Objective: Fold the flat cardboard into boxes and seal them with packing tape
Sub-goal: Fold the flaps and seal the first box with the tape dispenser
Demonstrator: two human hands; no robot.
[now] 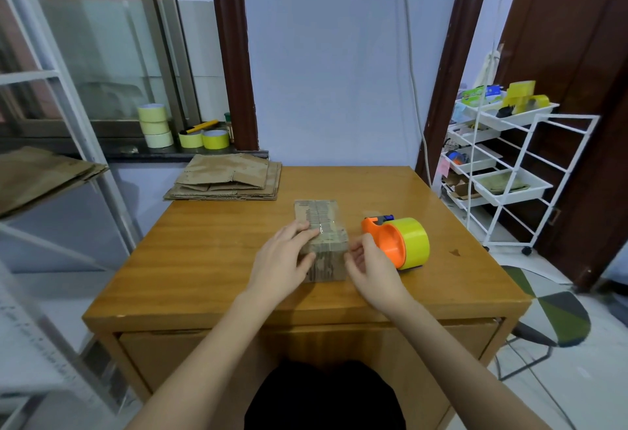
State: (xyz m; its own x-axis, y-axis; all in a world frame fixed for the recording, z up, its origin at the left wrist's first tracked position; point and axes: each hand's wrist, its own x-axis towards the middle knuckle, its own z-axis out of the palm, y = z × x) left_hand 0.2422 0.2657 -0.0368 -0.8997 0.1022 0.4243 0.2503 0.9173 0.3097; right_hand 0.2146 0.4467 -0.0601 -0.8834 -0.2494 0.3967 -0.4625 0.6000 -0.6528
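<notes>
Head view: box [321, 239] sits between both hands; left hand [283, 259] presses it flat-fingered; right hand [372, 268] relaxed.

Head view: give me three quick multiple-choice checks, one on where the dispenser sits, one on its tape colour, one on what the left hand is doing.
1. Where is the tape dispenser?
A. on the table, right of the box
B. on the windowsill
C. on the white cart

2. What colour is its tape roll?
A. clear
B. yellow
C. brown

3. What is the left hand doing?
A. holding the dispenser
B. hanging off the table
C. pressing flat on the box

Answers: 1 A, it stands on the table beside the box, next to the right hand. 2 B, a yellow roll on an orange frame. 3 C, its straight fingers lie across the taped top.
</notes>
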